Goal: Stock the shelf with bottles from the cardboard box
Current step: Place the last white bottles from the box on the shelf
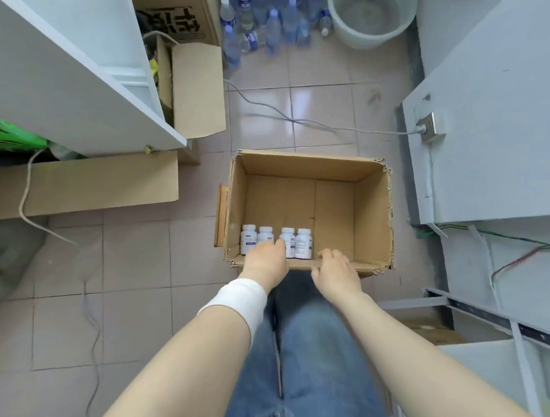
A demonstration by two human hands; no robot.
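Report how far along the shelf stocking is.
Looks mostly done: the cardboard box is nearly empty, its floor largely bare. In hand: the left hand reaches onto the four white bottles in the near-left corner while the right hand holds the near rim. Left: those four bottles, none lifted yet.

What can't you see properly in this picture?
All in the head view:
Print on the white bottles: too small.
Whether the left hand grips a bottle: its own back hides the fingertips.
Water bottles: cut off by the top edge.
Shelf: its white panel hides what's inside.
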